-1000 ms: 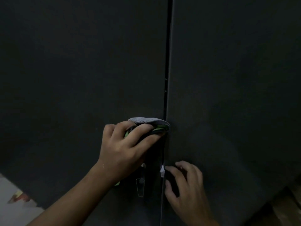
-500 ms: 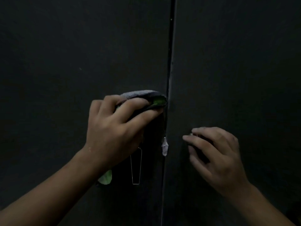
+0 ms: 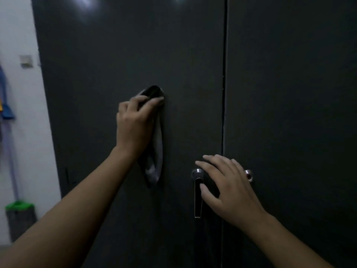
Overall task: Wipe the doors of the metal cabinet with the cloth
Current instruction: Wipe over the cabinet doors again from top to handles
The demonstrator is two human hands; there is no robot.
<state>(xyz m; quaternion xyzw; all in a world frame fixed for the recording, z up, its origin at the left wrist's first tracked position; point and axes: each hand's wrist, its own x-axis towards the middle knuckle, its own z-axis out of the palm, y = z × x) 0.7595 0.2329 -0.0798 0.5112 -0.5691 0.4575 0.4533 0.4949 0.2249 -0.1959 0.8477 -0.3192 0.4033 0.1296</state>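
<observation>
Dark grey cloth, limp tail hanging, gripped by curled left hand against left door; right hand spread loose over handle beside centre seam; bare panel above

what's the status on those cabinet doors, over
Left hand grips cloth, pressed to left door. Right hand, fingers spread, at handle near the seam. Handle lower right of cloth, only obstruction seen.
</observation>
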